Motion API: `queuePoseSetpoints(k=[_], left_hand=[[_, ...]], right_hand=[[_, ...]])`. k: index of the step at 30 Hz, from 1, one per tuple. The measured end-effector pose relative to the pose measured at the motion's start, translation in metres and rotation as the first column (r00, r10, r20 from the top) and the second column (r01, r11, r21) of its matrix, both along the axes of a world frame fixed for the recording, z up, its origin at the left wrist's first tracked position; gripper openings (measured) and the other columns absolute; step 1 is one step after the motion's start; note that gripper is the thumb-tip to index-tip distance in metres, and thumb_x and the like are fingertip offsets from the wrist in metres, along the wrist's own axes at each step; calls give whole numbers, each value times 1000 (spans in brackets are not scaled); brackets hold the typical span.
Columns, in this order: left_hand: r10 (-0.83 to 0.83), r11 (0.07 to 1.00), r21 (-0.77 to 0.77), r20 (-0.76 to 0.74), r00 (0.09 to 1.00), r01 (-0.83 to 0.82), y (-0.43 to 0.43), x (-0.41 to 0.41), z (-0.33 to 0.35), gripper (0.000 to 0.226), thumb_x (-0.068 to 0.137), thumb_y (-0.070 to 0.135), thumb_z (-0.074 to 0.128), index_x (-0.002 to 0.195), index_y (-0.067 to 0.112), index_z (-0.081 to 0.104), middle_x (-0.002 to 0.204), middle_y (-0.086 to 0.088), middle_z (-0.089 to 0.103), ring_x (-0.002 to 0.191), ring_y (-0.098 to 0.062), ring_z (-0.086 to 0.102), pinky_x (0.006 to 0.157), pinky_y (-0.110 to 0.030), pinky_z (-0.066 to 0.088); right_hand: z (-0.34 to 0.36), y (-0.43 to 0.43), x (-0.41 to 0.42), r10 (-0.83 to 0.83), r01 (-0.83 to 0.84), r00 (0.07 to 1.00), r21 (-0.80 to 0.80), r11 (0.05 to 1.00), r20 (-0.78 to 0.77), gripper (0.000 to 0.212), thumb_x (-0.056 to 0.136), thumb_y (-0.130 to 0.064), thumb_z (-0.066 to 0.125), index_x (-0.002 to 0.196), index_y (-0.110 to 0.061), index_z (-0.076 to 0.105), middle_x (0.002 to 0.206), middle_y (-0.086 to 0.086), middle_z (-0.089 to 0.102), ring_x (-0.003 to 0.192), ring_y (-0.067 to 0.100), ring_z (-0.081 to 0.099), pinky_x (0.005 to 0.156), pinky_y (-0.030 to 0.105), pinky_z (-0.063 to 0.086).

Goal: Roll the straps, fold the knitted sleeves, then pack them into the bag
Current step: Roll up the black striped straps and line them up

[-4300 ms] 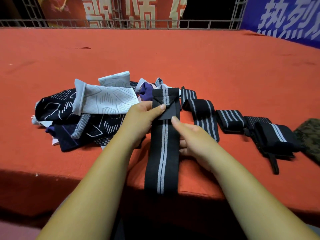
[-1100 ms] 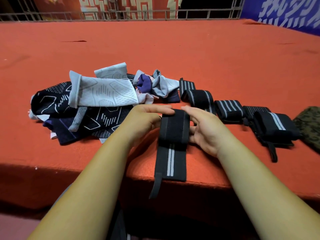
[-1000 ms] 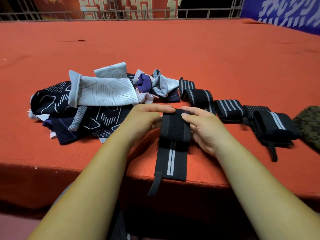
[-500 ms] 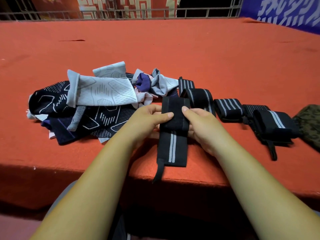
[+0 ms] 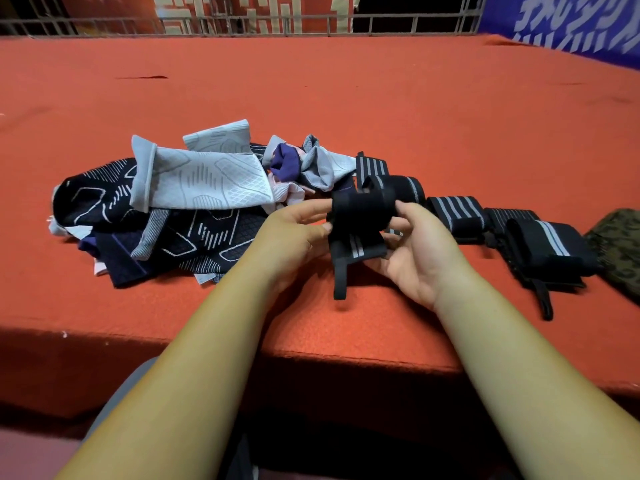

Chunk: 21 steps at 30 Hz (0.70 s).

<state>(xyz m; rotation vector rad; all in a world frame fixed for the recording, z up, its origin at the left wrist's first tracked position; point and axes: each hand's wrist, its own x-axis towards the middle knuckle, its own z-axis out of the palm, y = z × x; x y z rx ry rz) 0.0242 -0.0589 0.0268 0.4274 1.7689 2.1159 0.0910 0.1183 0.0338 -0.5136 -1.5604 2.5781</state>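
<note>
Black strap (image 5: pixel 362 211), mostly rolled, is gripped by both hands, left hand (image 5: pixel 294 233) side-on, right hand (image 5: pixel 419 251) palm-up, seemingly raised.

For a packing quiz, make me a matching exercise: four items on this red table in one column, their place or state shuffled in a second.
Column one:
1. held strap
2. light grey sleeve
3. purple sleeve
4. camouflage bag

Column two:
A. at the right edge of view
B. lying across the dark patterned sleeve
C. partly rolled, thin tail loose
D. bunched up beside grey fabric

Pairs: 1-C, 2-B, 3-D, 4-A.
</note>
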Motion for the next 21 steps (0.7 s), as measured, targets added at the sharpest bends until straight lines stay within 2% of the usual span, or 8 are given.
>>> queuePoseSetpoints(k=[3,6,9,11,14,17,19,21], left_hand=[[12,997,-78,-5,1000,-13,1,5,-1,44,95,-17,52,117,8,80,112,-13,81,98,-21,74,85,-29,59],[44,996,-83,14,999,-42,6,9,2,42,97,-15,47,119,4,78,107,-14,81,86,-16,74,79,-24,60],[75,997,-4,98,992,-75,10,9,8,39,103,-8,46,129,6,72,113,-12,79,78,-14,76,71,-25,61],[68,997,20,140,988,-71,12,12,11,30,108,4,51,130,8,70,113,-10,80,84,-21,79,70,-29,62],[-7,1000,17,118,993,5,16,20,11,22,110,16,56,123,9,72,112,-10,81,91,-24,79,77,-34,64],[-43,999,12,64,997,43,21,24,8,21,106,10,62,124,12,72,119,-12,80,105,-26,79,86,-38,63],[-38,999,23,60,997,36,26,25,7,29,102,4,66,127,17,71,123,-15,78,110,-29,78,91,-41,62],[-26,1000,-11,36,999,26,32,28,5,35,100,5,69,121,32,74,122,-20,77,111,-33,77,97,-46,62]], right_hand=[[-2,0,-1,19,-20,1000,46,999,20,48,108,-47,56,120,-4,76,94,12,79,79,21,76,72,34,61],[-6,-3,-2,-13,15,1000,120,993,-20,23,103,-17,64,116,-3,76,100,15,77,85,22,74,77,34,61],[-9,-3,-2,-14,32,997,235,971,-78,24,98,4,57,107,-1,78,98,17,77,89,24,73,84,39,59],[-8,-3,-1,-31,61,994,306,950,-103,27,96,5,56,109,-1,79,103,23,79,92,27,73,91,47,59],[-6,-3,0,-79,125,988,398,909,-131,31,87,-6,59,111,-5,79,114,25,77,98,34,74,103,58,56],[-3,-3,5,-108,163,984,481,862,-141,36,81,-13,57,109,-10,78,111,22,78,109,48,72,101,66,55],[-3,1,8,-112,171,983,520,837,-143,36,80,-13,55,108,-11,78,108,21,78,109,49,70,98,68,56],[-1,7,12,-113,166,985,578,799,-127,35,82,-14,54,107,-16,78,104,16,80,104,46,72,94,67,58]])
